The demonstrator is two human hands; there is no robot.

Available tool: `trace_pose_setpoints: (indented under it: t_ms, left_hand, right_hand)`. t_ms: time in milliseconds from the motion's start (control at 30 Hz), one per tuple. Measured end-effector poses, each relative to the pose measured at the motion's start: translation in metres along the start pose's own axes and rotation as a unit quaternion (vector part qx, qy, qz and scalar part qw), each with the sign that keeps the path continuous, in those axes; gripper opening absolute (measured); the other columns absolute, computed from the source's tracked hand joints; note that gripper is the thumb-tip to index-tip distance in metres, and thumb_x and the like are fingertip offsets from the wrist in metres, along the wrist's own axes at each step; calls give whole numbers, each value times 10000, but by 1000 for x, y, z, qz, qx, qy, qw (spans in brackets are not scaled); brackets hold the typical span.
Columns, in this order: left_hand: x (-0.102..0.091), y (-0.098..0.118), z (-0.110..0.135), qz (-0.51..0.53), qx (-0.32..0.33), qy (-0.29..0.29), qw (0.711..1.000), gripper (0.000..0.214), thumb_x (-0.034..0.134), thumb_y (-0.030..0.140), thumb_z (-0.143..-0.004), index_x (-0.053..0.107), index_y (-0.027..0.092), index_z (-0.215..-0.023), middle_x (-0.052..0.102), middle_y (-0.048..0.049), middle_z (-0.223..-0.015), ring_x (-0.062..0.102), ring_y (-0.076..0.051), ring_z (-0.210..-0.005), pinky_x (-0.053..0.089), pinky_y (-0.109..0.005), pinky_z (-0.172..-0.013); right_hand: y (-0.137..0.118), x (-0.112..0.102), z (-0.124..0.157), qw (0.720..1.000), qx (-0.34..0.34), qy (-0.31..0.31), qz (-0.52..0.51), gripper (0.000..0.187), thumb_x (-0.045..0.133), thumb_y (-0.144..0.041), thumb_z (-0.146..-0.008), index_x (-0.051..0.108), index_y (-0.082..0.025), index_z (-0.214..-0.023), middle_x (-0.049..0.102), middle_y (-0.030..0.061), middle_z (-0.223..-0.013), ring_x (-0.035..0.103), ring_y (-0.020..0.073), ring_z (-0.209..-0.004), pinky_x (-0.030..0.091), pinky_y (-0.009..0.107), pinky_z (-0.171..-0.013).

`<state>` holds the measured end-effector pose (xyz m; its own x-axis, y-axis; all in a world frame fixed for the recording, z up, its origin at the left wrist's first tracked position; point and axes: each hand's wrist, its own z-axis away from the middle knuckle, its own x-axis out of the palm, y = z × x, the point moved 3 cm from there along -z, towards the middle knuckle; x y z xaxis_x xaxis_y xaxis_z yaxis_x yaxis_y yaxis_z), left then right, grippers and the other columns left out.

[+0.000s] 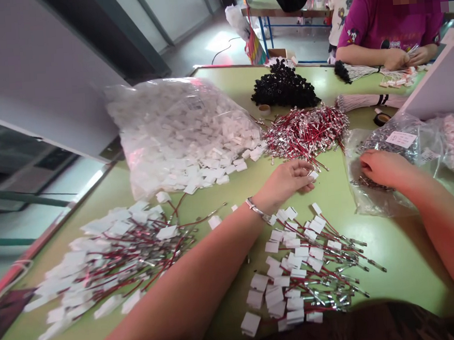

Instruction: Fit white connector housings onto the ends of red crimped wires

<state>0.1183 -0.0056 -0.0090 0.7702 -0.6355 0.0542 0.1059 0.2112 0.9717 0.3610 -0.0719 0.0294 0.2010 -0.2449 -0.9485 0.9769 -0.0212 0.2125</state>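
Note:
My left hand (293,178) is closed, a small white plastic piece (313,175) pinched at its fingertips. It hovers just in front of a heap of short red wires with metal ends (305,131). My right hand (380,167) reaches into the mouth of a clear plastic bag (373,204) of small metallic parts. Its fingers are curled; whatever they pinch is hidden. Below my left wrist lies a group of red wires with white plastic pieces and clear-sleeved metal ends (292,269). A similar pile (120,260) spreads to the left of my forearm.
A large clear bag (185,131) spills white plastic pieces at the back left. Behind the wires are a black heap (283,88), a tape roll (264,110) and a white cable bundle (370,101). A person in purple (380,19) handles wires across the table.

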Motion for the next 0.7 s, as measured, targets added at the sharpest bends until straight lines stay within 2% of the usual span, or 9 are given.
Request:
trace_pose_setpoints:
  t_ms: [100, 200, 267, 333, 400, 467, 567, 633, 700]
  left_hand:
    - [-1, -1, 0, 47, -20, -3, 999, 174, 695, 193, -744, 635, 157, -903, 661, -44, -703, 612, -115, -608, 486, -277, -596]
    - [-1, 0, 1, 56, -25, -7, 998, 169, 690, 222, -757, 640, 154, -904, 654, -36, -666, 581, -96, -571, 464, -257, -574]
    - [-1, 2, 1, 22, -16, -6, 1000, 210, 678, 246, -760, 648, 151, -945, 660, -43, -678, 570, -97, -562, 455, -252, -555]
    - [-3, 6, 1, -77, 19, 10, 997, 240, 650, 238, -754, 667, 157, -979, 682, -62, -745, 578, -115, -598, 458, -267, -569]
    - [-6, 12, 2, -227, 82, 31, 970, 241, 597, 192, -739, 701, 186, -957, 702, -70, -831, 594, -145, -675, 469, -301, -630]
    - [-7, 18, 5, -350, 143, 28, 925, 231, 544, 163, -724, 730, 216, -849, 710, -61, -845, 595, -171, -734, 465, -326, -689]
    - [-7, 23, 7, -424, 163, -13, 891, 200, 538, 227, -760, 700, 218, -644, 670, -51, -692, 562, -169, -661, 443, -317, -639]
    - [-8, 26, 6, -446, 160, 12, 880, 245, 553, 289, -795, 670, 206, -596, 619, -47, -628, 532, -163, -619, 427, -316, -611]
    - [-8, 30, 3, -482, 187, 59, 854, 210, 543, 275, -822, 691, 201, -693, 618, -56, -705, 541, -180, -690, 432, -331, -663]
  right_hand:
    - [0, 4, -2, 1000, -11, -4, -11, 192, 473, -272, -858, 632, -170, -896, 658, 116, -992, 613, 203, -754, 368, 298, -601]
    - [0, 5, -4, 1000, -12, 6, -11, 232, 427, -277, -884, 631, -170, -915, 666, 116, -974, 614, 210, -747, 362, 303, -606]
    - [0, 3, -5, 999, 12, 25, -24, 256, 390, -268, -893, 625, -170, -923, 679, 108, -924, 615, 214, -728, 346, 303, -588]
    - [-1, 0, -4, 998, 39, 42, -37, 248, 390, -260, -881, 618, -172, -925, 688, 99, -860, 614, 217, -704, 322, 301, -564]
    - [-2, -1, -3, 997, 54, 45, -43, 220, 420, -263, -857, 615, -176, -912, 691, 93, -819, 610, 216, -679, 300, 298, -542]
    - [-4, -3, -2, 996, 57, 47, -48, 206, 434, -269, -843, 613, -182, -893, 692, 90, -799, 605, 215, -666, 289, 296, -530]
    - [-5, -5, 0, 995, 52, 67, -60, 212, 422, -284, -847, 611, -197, -881, 692, 81, -790, 598, 215, -662, 286, 297, -529]
    - [-7, -7, 1, 993, 46, 83, -71, 221, 410, -281, -854, 612, -198, -889, 689, 80, -789, 592, 215, -657, 290, 300, -535]
    - [-9, -10, 1, 990, 40, 98, -98, 230, 398, -264, -864, 613, -190, -901, 687, 82, -793, 585, 208, -653, 311, 300, -555]
